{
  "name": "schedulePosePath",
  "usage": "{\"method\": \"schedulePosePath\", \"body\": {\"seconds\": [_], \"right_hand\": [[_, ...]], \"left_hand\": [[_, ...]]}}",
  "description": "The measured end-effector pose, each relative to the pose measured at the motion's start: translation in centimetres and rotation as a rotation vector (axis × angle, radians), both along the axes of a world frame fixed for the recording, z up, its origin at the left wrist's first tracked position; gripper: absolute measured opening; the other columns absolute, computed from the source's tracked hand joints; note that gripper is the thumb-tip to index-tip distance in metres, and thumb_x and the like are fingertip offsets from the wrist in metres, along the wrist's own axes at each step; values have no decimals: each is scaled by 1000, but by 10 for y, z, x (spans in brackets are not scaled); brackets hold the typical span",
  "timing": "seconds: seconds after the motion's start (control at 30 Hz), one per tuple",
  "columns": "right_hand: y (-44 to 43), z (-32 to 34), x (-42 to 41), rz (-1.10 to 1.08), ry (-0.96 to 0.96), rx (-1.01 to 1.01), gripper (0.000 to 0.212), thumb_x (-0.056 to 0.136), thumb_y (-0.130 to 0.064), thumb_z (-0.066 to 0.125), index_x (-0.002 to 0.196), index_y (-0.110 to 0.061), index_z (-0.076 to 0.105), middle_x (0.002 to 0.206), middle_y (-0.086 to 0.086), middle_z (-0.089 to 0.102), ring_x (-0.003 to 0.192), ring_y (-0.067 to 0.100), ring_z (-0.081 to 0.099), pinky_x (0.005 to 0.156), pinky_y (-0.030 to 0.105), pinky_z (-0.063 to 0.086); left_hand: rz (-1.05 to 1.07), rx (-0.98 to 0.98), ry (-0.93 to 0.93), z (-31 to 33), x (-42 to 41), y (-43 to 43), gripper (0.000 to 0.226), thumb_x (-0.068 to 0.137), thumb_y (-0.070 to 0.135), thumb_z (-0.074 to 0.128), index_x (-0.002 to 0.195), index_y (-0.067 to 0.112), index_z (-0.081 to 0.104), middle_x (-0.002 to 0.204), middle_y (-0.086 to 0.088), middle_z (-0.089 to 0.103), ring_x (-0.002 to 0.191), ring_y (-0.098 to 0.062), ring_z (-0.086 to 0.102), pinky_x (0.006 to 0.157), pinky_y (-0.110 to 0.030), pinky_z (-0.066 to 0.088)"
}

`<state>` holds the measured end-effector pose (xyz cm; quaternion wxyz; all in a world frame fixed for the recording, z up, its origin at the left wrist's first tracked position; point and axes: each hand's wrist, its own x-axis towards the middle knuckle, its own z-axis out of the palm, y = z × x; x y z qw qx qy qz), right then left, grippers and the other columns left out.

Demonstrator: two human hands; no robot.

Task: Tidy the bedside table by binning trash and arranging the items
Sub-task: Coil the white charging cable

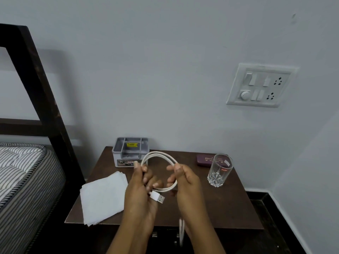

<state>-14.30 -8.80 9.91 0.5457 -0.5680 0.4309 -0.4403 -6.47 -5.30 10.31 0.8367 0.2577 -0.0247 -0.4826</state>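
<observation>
Two hands hold a coiled white cable [159,154] just in front of the grey organiser [130,151].
Head view: the left hand [141,186] clamps the loops and the USB plug [157,197] so the coil keeps its shape; the right hand [185,182] pinches the loop's other side, likely feeding slack.

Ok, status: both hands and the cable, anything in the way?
Left hand and right hand both grip the white USB cable, coiled in loops above the dark wooden bedside table. Clear drinking glass stands near right hand.
</observation>
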Motion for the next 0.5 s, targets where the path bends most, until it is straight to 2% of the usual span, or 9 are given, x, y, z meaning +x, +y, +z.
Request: {"method": "schedulePosePath", "body": {"seconds": [0.07, 0.2, 0.37, 0.43, 0.5], "right_hand": [[4, -2, 4, 26, -87, 79, 27, 98, -21, 43, 85, -14, 66, 59, -5, 52, 57, 10, 54, 52, 21, 47], [8, -5, 11, -81, -30, 5, 29, 98, -17, 40, 78, -19, 60, 56, -6, 50, 52, 7, 49, 53, 22, 41], [3, -5, 13, -263, -248, 157, 30, 98, -21, 40, 77, -17, 60, 65, 3, 45, 67, 21, 52, 67, 36, 48], [6, -10, 17, -269, -292, 235, 28, 99, -26, 39, 86, -14, 61, 73, 9, 51, 72, 25, 58, 67, 38, 50], [7, -15, 20, -285, -284, 271, 27, 98, -29, 40, 90, -13, 61, 78, 10, 56, 76, 29, 60, 68, 39, 50]], "left_hand": [[44, -27, 49, -1, 2, 1, 38, 97, 39, 37, 67, 16, 41, 43, 8, 29, 30, -3, 26, 33, -12, 32], [81, 22, -42, 0, -5, 1, 40, 97, 41, 37, 65, 17, 42, 46, 8, 31, 33, -4, 32, 40, -14, 40], [24, 90, -186, 4, -28, -2, 37, 92, 45, 41, 69, 17, 47, 51, 5, 40, 44, -7, 48, 54, -21, 52], [23, 132, -221, 2, -36, -1, 37, 86, 51, 45, 70, 18, 50, 62, -1, 50, 61, -14, 59, 70, -32, 53], [-7, 155, -178, -1, -37, 0, 36, 79, 56, 48, 72, 21, 53, 78, -7, 56, 84, -26, 59, 86, -44, 48]]}}
